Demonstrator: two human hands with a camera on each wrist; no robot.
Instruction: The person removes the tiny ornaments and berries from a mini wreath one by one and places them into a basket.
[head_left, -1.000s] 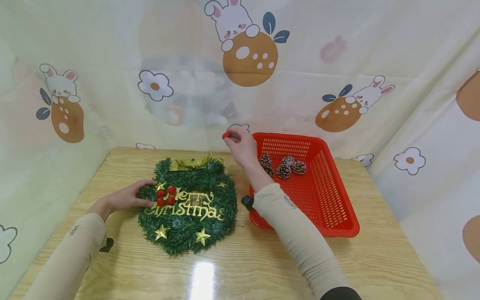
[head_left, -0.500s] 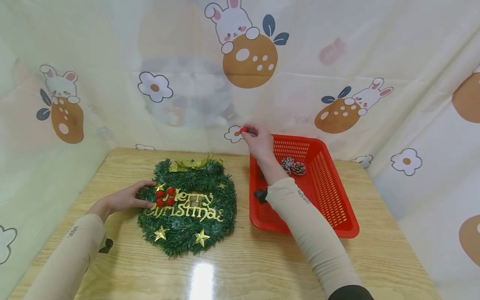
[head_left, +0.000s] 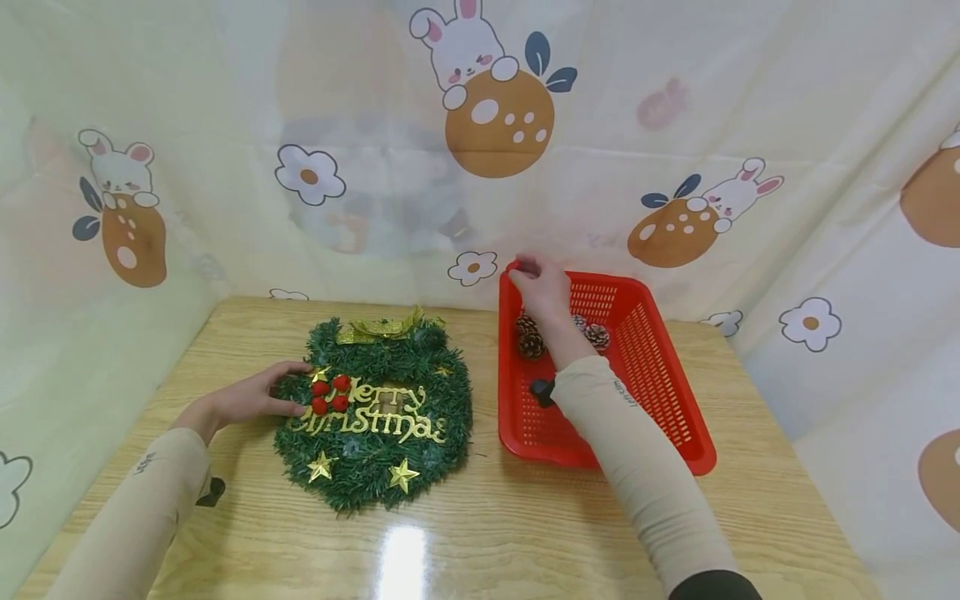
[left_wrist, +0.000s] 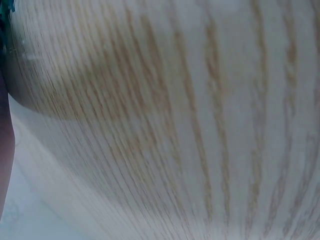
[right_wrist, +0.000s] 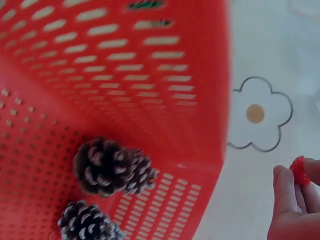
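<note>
On the left of the table lies a green Christmas wreath [head_left: 375, 467] with gold lettering, gold stars and a gold bow. A cluster of red balls [head_left: 320, 406] sits on its left side. My left hand [head_left: 258, 393] rests at the wreath's left edge, fingers and thumb spread and touching the greenery. My right hand [head_left: 549, 296] pinches a small, rough red ball [right_wrist: 299, 171] between thumb and fingers. It hovers over the back left corner of the red basket [head_left: 637, 467]. Pine cones [head_left: 530, 344] lie inside the basket, some hidden by the right forearm.
The wooden table [head_left: 465, 542] carries the wreath and the basket. A patterned curtain [head_left: 390, 167] hangs close behind and on both sides. Bare tabletop shows in front of the wreath and right of the basket.
My right hand has moved right, from between wreath and basket to over the basket's back left corner, still pinching the red ball. The left hand and wreath have stayed in place.
</note>
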